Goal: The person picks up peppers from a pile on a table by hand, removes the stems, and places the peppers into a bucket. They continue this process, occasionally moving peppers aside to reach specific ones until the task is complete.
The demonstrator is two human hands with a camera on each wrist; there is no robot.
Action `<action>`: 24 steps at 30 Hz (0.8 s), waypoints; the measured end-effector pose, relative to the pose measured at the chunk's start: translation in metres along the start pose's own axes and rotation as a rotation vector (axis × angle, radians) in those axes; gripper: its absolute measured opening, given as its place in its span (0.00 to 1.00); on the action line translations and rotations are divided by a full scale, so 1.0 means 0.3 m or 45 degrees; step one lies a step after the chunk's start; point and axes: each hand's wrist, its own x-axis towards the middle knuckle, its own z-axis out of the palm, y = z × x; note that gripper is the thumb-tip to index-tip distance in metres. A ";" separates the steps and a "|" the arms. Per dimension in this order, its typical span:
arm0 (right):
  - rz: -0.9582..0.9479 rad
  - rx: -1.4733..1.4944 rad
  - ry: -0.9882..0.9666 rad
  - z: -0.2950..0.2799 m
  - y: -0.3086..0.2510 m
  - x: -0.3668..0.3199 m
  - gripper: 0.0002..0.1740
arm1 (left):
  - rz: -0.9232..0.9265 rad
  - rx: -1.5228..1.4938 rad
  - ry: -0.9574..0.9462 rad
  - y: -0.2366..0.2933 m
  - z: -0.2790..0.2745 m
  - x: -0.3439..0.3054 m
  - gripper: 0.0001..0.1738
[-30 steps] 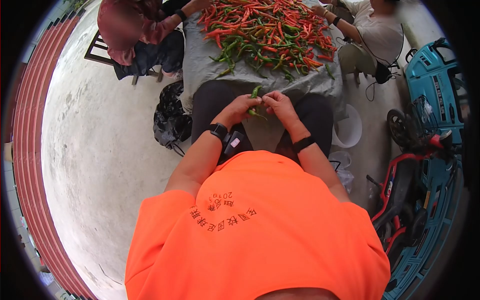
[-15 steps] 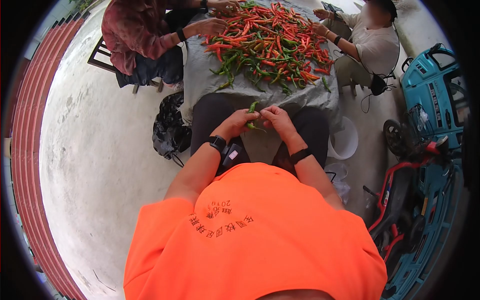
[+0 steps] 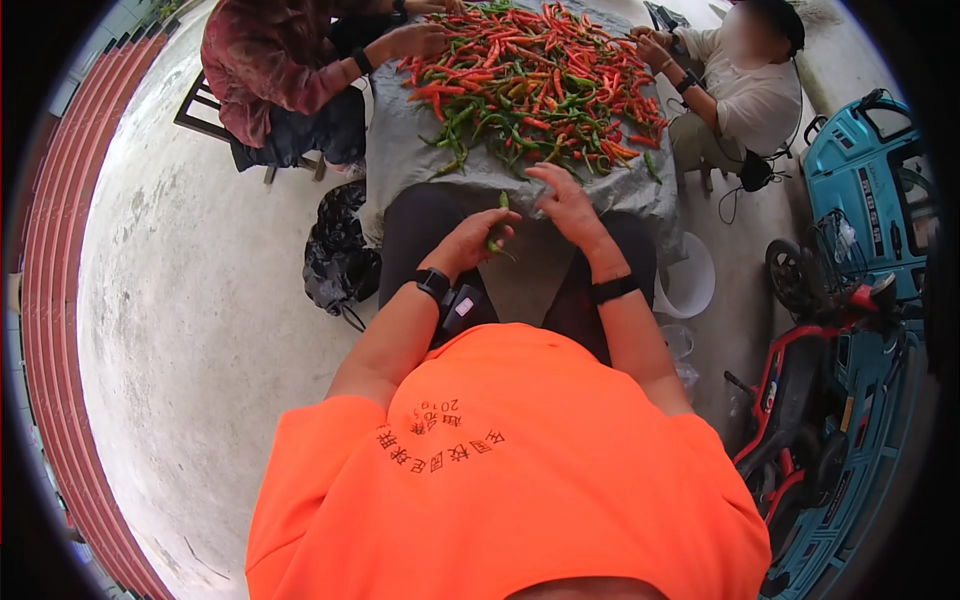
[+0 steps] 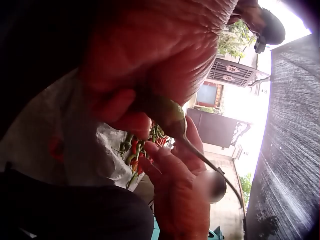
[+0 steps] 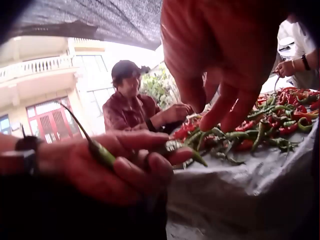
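Observation:
My left hand [image 3: 475,242] holds a green chili pepper [image 3: 503,202] over my lap, its fingers curled round it. In the right wrist view, a stem end of the green chili [image 5: 101,154] sticks out on the wrist side and a green tip [image 5: 199,159] pokes out past the fingers. The left wrist view shows a long thin stem [image 4: 215,167]. My right hand [image 3: 570,208] is raised at the near edge of the table, fingers loosely extended with nothing seen between them. Beyond it lies a heap of red and green chilies [image 3: 540,85].
A grey sheet [image 3: 400,165] covers the table. One person [image 3: 275,60] sits at the left side, another [image 3: 745,95] at the right, both with hands near the heap. A black plastic bag [image 3: 343,250] stands left of my legs, a white bucket [image 3: 690,278] right.
My right hand has let go beside the left hand and moved up and away toward the table, its fingers spreading. My left hand keeps holding the green chili over my lap.

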 end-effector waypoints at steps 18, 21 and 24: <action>0.656 0.171 0.302 0.109 0.080 -0.087 0.12 | 0.180 -0.172 0.038 0.028 0.004 -0.012 0.28; 0.753 0.213 0.296 0.124 0.042 -0.086 0.12 | 0.265 -0.244 -0.087 0.036 0.026 -0.038 0.29; 0.798 0.328 0.176 0.131 0.054 -0.090 0.12 | 0.257 -0.430 -0.120 0.044 0.013 -0.050 0.27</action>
